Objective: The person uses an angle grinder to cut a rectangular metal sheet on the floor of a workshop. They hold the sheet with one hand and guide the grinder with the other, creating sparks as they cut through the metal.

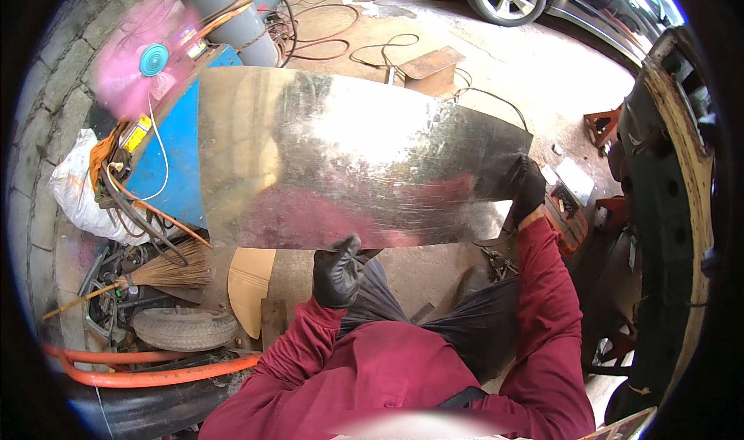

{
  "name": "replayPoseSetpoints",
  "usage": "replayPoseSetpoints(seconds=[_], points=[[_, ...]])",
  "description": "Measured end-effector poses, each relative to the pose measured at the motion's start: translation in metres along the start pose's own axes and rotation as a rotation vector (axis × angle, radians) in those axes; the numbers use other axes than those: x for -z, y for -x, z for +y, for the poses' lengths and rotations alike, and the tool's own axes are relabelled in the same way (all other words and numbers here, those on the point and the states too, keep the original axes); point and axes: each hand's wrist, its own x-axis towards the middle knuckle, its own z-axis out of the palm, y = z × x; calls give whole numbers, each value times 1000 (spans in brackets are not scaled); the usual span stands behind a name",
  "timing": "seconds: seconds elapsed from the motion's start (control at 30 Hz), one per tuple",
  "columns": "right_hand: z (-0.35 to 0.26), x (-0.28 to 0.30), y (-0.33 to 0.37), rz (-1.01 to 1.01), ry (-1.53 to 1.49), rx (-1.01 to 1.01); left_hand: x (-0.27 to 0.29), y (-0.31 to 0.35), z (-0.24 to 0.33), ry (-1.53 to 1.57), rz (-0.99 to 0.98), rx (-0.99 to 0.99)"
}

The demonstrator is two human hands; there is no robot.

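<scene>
A large shiny metal sheet (325, 153) with scratches and smudges spans the middle of the view, and red sleeves show as a reflection in it. In a black glove, my left hand (338, 274) grips the sheet's near edge left of centre, thumb on top. My right hand (528, 189), gloved too, is closed on the sheet's right edge near its corner; most of those fingers are hard to make out. The far left end of the sheet overlaps a blue box (167, 165); whether it rests on it I cannot tell.
A pink fan (153, 59) and a grey cylinder (232, 22) stand at the far left. Nearer lie a broom (174, 268), a tyre (186, 328) and an orange tube frame (178, 374). Beyond the sheet are a rusty steel block (431, 67), cables and a car (573, 6). Red stands (601, 128) are right.
</scene>
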Motion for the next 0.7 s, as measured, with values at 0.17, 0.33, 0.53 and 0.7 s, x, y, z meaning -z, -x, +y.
replayPoseSetpoints(seconds=[0.17, 0.33, 0.53, 0.7], points=[[9, -3, -8, 5, 6, 9, -1, -1, 0, -278, -12, -121], [24, 5, -18, 11, 455, 355, -23, -3, 2, -104, -51, -167], [16, 3, -18, -5, -47, -56, -21, -1, 2, -47, -68, -89], [-6, -5, -10, -24, -105, -67, 15, 0, -25, -362, 33, -107]])
